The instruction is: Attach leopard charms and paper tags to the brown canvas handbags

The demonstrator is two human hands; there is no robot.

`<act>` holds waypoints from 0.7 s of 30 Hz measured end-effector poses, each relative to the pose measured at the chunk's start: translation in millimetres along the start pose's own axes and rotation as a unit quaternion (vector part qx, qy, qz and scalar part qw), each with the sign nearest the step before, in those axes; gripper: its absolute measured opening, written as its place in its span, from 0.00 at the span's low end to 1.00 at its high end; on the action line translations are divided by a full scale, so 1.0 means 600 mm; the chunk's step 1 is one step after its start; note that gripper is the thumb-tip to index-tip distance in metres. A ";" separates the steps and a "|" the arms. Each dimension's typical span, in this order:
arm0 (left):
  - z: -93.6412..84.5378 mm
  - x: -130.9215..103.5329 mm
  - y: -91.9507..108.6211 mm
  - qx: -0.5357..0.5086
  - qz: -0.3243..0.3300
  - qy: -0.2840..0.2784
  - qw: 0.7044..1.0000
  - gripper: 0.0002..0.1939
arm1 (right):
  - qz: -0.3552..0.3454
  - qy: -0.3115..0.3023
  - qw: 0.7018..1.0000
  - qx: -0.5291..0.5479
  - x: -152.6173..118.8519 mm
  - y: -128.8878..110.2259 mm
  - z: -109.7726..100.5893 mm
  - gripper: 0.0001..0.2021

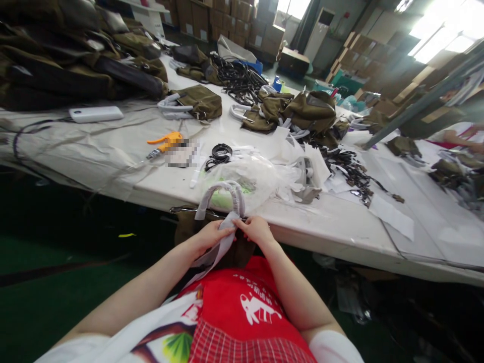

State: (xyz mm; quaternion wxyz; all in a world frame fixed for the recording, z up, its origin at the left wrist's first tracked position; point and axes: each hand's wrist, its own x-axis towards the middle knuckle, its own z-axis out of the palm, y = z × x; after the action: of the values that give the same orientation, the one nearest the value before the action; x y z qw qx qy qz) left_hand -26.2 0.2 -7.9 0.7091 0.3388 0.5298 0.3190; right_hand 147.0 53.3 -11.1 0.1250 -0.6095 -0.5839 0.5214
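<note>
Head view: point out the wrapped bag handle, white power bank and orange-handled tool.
Wrapped bag handle (231, 187): head view, upper curve.
White power bank (97, 114): head view, top face.
Orange-handled tool (172, 139): head view, orange handle.

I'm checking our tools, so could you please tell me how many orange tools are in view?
1: the orange tool lies on the white table, beyond and left of the left hand; others may be hidden under the bags.

"What blocks you straight ahead?"

"The wrapped handle (239, 198) arches before you, and the plastic bag (260, 174) bulges just beyond it on the counter (321, 214)."

"And sideways?"

"Your left hand (212, 236) has a bare strip short of the orange tool (171, 141). Your right hand (258, 230) can pass along the front edge, nearer you than the black straps (353, 174); the white sheet (391, 217) narrows that lane."
</note>
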 end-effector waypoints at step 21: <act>-0.046 -0.104 -0.014 0.382 0.048 0.093 0.918 0.26 | 0.065 -0.120 0.962 0.236 -0.034 0.001 0.143 0.22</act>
State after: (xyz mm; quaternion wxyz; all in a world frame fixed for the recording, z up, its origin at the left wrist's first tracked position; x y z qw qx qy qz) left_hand -66.8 -51.2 12.7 0.4566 0.5776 0.6584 0.1558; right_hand 85.0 -3.4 -37.8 0.1599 -0.5322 -0.4144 0.7207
